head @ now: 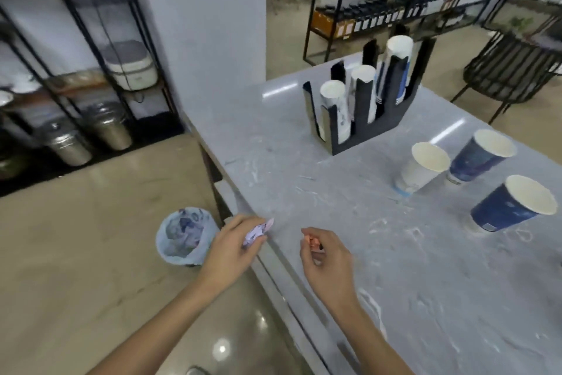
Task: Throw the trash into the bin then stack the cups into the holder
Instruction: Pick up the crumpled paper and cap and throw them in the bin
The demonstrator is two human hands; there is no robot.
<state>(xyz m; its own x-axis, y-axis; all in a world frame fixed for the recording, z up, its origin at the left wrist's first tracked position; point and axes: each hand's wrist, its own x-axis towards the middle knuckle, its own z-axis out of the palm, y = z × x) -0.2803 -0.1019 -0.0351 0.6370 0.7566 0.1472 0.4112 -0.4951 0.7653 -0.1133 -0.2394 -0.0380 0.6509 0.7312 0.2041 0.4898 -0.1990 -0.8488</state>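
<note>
Trash comes first, and it is the step in hand: a crumpled white-and-lilac scrap of paper (pixel 258 233) sits pinched in the fingers (pixel 243 221) of the left hand (pixel 234 250), right at the near edge of the grey marble-patterned table (pixel 425 283), while a small orange wrapper (pixel 313 242) is nipped between thumb and forefinger of the right hand (pixel 328 262), low over the tabletop. Down on the beige floor, just beside the left hand and close against the table's side, stands the small bin lined with a pale blue bag (pixel 184 236) — it already holds some crumpled paper. My judgement is that the next move calls for swinging each hand out past the table's edge over the bin's mouth and letting go there; the left has little way to travel, the right must cross over. Both forearms reach forward, wrists bent down, fingers curled in. Further out, three loose paper cups — one white (pixel 424 169), two dark blue (pixel 480 159) (pixel 514 204) — stand upright on the right, not yet stacked, with the black slotted cup holder (pixel 365 119) behind them, partly filled.
</note>
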